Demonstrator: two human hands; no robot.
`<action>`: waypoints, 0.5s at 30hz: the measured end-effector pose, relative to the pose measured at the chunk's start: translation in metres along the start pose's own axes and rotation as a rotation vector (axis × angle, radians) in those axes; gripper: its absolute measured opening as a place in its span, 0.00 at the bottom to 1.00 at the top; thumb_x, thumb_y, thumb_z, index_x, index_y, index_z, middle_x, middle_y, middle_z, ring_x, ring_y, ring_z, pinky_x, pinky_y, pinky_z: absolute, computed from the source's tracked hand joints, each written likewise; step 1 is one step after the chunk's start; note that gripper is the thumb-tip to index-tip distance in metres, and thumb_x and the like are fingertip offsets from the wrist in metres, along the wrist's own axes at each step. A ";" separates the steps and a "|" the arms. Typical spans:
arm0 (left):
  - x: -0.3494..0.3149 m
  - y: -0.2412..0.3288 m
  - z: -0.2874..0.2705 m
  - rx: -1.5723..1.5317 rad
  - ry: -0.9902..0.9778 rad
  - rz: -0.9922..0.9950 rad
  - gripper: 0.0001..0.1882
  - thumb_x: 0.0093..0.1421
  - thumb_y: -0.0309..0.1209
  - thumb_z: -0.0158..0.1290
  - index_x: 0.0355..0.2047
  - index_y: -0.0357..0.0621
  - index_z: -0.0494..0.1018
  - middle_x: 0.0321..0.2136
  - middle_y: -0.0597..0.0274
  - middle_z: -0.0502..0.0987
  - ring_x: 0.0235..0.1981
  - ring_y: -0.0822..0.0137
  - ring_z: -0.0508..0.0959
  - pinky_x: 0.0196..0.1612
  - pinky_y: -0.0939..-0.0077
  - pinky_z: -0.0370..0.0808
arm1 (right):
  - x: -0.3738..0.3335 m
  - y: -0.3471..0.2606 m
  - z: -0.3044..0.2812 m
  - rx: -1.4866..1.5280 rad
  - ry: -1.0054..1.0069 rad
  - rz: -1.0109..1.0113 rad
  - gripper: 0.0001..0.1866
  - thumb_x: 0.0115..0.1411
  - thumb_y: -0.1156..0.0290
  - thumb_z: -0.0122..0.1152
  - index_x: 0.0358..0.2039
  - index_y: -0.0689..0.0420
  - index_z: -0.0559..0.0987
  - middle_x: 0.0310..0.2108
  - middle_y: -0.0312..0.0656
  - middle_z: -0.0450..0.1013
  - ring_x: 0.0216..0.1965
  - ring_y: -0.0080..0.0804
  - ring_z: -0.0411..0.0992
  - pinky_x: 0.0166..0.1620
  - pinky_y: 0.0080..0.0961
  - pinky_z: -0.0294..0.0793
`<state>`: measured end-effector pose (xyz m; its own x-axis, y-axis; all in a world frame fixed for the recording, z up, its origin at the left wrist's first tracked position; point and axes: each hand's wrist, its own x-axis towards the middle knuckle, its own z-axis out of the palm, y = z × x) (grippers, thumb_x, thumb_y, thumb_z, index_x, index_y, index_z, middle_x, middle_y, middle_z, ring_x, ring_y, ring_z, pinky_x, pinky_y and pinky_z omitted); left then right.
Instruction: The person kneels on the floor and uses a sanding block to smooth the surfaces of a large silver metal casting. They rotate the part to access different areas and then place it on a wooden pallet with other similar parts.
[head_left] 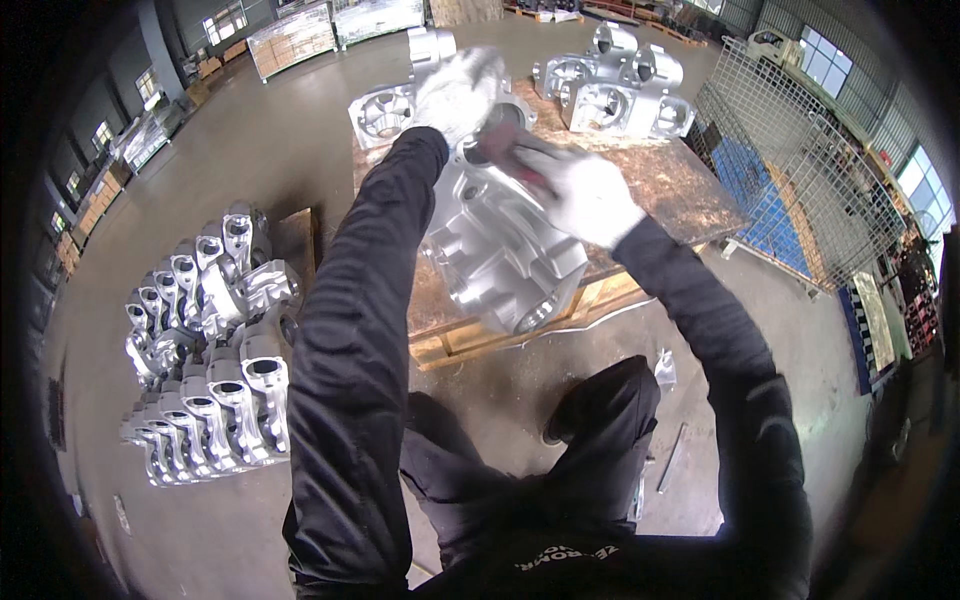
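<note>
white lettering (563, 554), on black shirt (650, 565) front

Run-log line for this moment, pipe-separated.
left hand: at far end of metal casting | right hand: holding blurred reddish item over it | casting: on wooden worktop

Casting (500, 240) on table (685, 190), cage (830, 150) right

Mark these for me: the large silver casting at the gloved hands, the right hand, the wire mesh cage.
Silver casting (505, 245): head view, on its body.
Right hand (592, 195): head view, on the white glove's back.
Wire mesh cage (825, 160): head view, on the mesh side.
</note>
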<state>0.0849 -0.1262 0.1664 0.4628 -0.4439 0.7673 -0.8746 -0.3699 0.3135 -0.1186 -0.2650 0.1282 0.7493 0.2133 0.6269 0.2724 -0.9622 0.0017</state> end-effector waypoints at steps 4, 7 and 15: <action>0.004 0.003 0.026 -0.111 -0.103 0.025 0.28 0.73 0.52 0.37 0.56 0.45 0.75 0.55 0.47 0.77 0.57 0.44 0.75 0.61 0.55 0.71 | 0.051 0.051 0.048 -0.413 -0.204 -0.105 0.21 0.56 0.70 0.60 0.52 0.54 0.81 0.50 0.45 0.80 0.40 0.51 0.79 0.44 0.41 0.80; -0.006 -0.002 0.024 -0.128 -0.099 -0.046 0.28 0.73 0.52 0.37 0.55 0.46 0.76 0.53 0.45 0.79 0.56 0.44 0.75 0.60 0.55 0.71 | 0.047 0.041 0.071 -0.213 -0.299 0.019 0.21 0.58 0.69 0.58 0.52 0.55 0.81 0.47 0.47 0.81 0.42 0.52 0.79 0.47 0.41 0.80; -0.006 0.013 0.025 -0.177 -0.062 -0.154 0.37 0.74 0.59 0.29 0.60 0.43 0.73 0.56 0.45 0.78 0.60 0.44 0.74 0.65 0.57 0.67 | 0.058 0.028 0.069 1.407 -0.191 0.650 0.19 0.66 0.65 0.60 0.55 0.57 0.80 0.39 0.46 0.82 0.41 0.31 0.79 0.46 0.28 0.77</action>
<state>0.0745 -0.1488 0.1517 0.5961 -0.4443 0.6688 -0.8021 -0.2909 0.5216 -0.0260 -0.2674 0.1102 0.9913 -0.0380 0.1261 0.1265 0.0087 -0.9919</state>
